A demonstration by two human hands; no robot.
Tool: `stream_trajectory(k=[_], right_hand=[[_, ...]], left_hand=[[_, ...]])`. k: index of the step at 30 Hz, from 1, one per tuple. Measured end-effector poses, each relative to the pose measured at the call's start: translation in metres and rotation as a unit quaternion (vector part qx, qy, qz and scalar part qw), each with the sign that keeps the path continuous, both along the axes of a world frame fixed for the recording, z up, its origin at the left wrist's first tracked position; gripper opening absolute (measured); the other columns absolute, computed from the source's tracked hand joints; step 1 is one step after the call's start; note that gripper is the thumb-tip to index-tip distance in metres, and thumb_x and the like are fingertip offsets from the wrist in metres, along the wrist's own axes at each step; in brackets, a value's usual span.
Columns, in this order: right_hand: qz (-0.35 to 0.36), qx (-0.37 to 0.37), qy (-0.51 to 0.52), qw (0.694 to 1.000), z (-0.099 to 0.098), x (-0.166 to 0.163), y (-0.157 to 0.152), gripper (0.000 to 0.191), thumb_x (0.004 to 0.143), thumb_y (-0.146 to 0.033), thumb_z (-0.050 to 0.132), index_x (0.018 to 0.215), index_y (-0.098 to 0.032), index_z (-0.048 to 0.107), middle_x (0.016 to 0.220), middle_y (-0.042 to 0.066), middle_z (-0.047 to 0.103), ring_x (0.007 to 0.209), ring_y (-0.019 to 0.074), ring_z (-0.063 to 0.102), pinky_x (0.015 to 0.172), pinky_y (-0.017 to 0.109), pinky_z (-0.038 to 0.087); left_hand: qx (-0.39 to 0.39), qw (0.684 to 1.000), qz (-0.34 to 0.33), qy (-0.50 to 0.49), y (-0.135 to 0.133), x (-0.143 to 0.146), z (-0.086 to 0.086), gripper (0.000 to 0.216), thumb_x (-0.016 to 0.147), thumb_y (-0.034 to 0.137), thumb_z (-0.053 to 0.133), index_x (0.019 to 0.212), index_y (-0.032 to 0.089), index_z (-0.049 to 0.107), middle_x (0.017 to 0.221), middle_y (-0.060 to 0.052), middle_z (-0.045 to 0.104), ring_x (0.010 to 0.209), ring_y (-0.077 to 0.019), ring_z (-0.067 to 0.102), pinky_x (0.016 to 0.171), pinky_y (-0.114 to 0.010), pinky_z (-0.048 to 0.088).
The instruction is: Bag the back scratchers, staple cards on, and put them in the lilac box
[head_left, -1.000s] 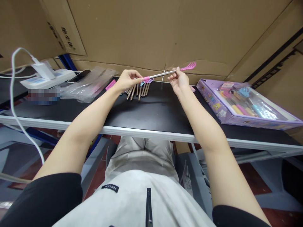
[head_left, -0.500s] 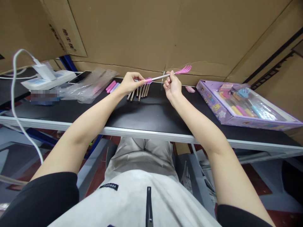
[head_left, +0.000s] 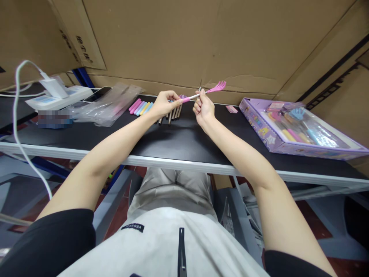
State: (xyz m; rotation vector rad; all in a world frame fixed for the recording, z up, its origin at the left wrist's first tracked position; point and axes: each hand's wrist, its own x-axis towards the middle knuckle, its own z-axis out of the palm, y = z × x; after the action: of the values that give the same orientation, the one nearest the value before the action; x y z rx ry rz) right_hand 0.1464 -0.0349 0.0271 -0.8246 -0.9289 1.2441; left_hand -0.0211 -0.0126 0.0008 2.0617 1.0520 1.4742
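Observation:
A pink back scratcher (head_left: 216, 87) with a clawed head and a metal rod is held up between both hands, over the back of the black table. My left hand (head_left: 168, 103) is closed on its pink handle sleeve (head_left: 186, 99). Thumb and fingers of my right hand (head_left: 205, 108) pinch the rod just below the claw. A short stretch of bare metal shows between the hands. Under my left hand lie several metal rods (head_left: 174, 114), partly hidden by it. Several pink, blue and yellow handle sleeves (head_left: 140, 107) lie in a row to its left.
Clear plastic bags (head_left: 115, 104) and a white power strip (head_left: 62, 97) are on the left. A purple display box (head_left: 273, 140) with packed scratchers stands at the right, near a small pink card (head_left: 231, 109). Cardboard (head_left: 178, 42) walls the table's back edge.
My hands have come closer together, and less of the metal rod shows between them. The claw has shifted left with my right hand; my left hand has moved slightly right, uncovering more sleeves.

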Motion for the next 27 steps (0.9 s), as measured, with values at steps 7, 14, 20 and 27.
stream_trajectory(k=[7,14,20,27], right_hand=[[0.004,-0.006,-0.025,1.0,0.0,-0.001,0.0,0.038,0.104,-0.056,0.056,0.088,-0.021,0.055,0.053,-0.012,0.021,0.042,0.0049,0.019,0.039,0.016,0.018],[0.029,-0.021,-0.081,0.996,-0.01,-0.001,0.005,0.039,0.092,-0.06,0.072,0.1,-0.023,0.064,0.056,-0.012,0.039,0.042,0.0032,0.039,0.042,0.015,0.026],[0.035,-0.055,-0.094,0.993,-0.02,-0.003,0.009,0.04,0.091,-0.06,0.074,0.093,-0.023,0.06,0.057,-0.011,0.049,0.043,0.0046,0.045,0.043,0.015,0.033],[0.056,-0.109,-0.15,0.981,-0.024,0.001,0.014,0.039,0.1,-0.05,0.067,0.081,-0.019,0.054,0.05,-0.008,0.049,0.038,0.0054,0.043,0.04,0.016,0.035]], left_hand=[[-0.003,1.0,0.013,0.013,0.002,-0.001,-0.003,0.049,0.083,0.065,0.078,0.077,0.021,0.059,0.07,-0.003,0.066,0.074,-0.0193,0.066,0.072,-0.031,0.053],[-0.004,0.999,0.029,0.044,0.011,-0.015,-0.007,0.049,0.083,0.066,0.078,0.08,0.02,0.061,0.074,-0.004,0.068,0.075,-0.0189,0.063,0.07,-0.029,0.049],[0.033,0.99,0.065,0.124,0.011,-0.025,-0.008,0.041,0.087,0.059,0.075,0.079,0.02,0.065,0.076,-0.005,0.07,0.079,-0.0214,0.063,0.078,-0.032,0.048],[0.067,0.966,0.078,0.235,0.009,-0.022,-0.012,0.041,0.094,0.059,0.065,0.08,0.02,0.068,0.074,-0.006,0.068,0.075,-0.023,0.062,0.079,-0.034,0.044]])
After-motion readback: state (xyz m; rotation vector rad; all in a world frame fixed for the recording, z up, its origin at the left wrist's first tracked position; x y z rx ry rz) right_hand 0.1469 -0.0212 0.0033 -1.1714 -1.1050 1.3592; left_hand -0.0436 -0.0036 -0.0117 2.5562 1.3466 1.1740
